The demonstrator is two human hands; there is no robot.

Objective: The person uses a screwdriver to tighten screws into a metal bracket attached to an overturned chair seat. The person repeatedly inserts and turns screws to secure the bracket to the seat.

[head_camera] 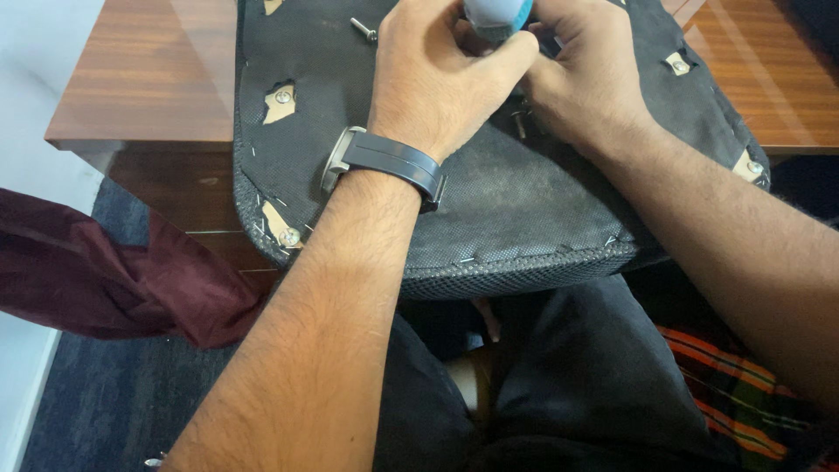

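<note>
Two bare hands meet over an upturned seat cushion (pixel 524 201) whose black fabric underside faces up, its near edge hanging past a wooden table (pixel 149 79) toward the person's lap. The left hand (pixel 441 74), a dark watch (pixel 384 166) strapped at the wrist, is curled closed around the lower end of a blue and grey tool (pixel 496 17), most of which is cut off by the top of the picture. The right hand (pixel 585 79) presses in just beside it, fingers bent and bunched close at the same spot; what they pinch, if anything, cannot be told, since the left hand covers them. The tool's tip is hidden between the two hands, near the middle of the cushion's far half.

One loose bolt (pixel 364 31) lies on the fabric, left of the left hand. Torn holes in the fabric show pale wood with screw heads: one at the left (pixel 280 100), one at the near left corner (pixel 284 229), two along the right edge (pixel 677 63). Staples dot the cushion's rim. A dark red cloth (pixel 105 280) hangs at the left, below the table edge, over grey carpet (pixel 105 402).
</note>
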